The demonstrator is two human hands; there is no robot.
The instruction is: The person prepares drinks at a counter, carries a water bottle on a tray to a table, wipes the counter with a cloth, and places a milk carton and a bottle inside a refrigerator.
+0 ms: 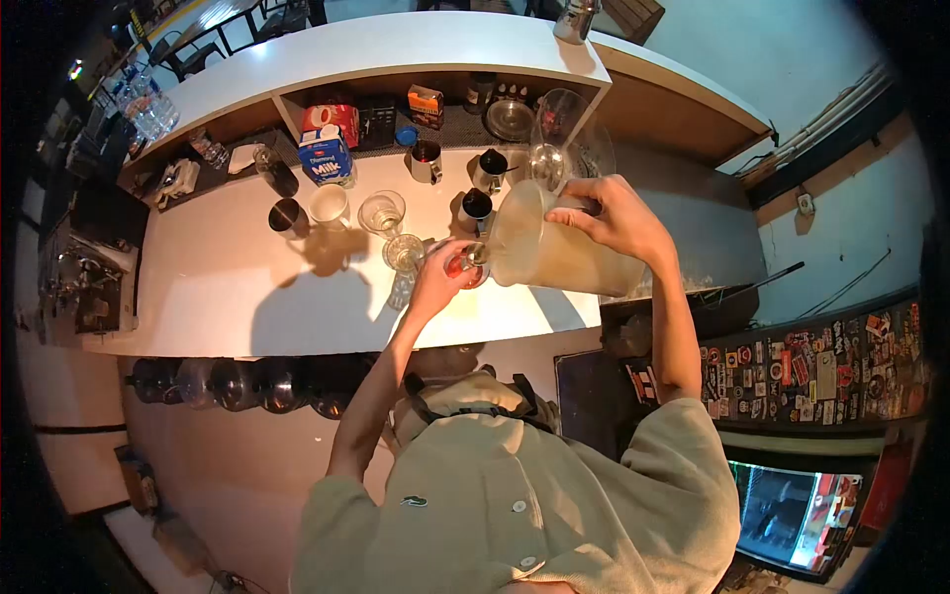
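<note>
My right hand (621, 223) is closed on the upper side of a large clear plastic pitcher (574, 259), tilted almost onto its side with cloudy pale liquid inside. The pitcher's mouth points left, close to my left hand (442, 280). There my fingers wrap round a small glass (475, 261) with something red in it, partly hidden by them. Left of that hand stand a stemmed glass (403, 253) and another clear glass (382, 213). Just behind the pitcher's mouth are a metal cup with dark contents (475, 206) and a similar metal cup (489, 171).
A milk carton (326, 158), a white cup (330, 207), a dark cup (288, 219) and a metal jug (427, 162) stand on the white counter (198, 287). Tall clear containers (559, 129) stand behind the pitcher. A raised shelf (396, 49) runs along the back.
</note>
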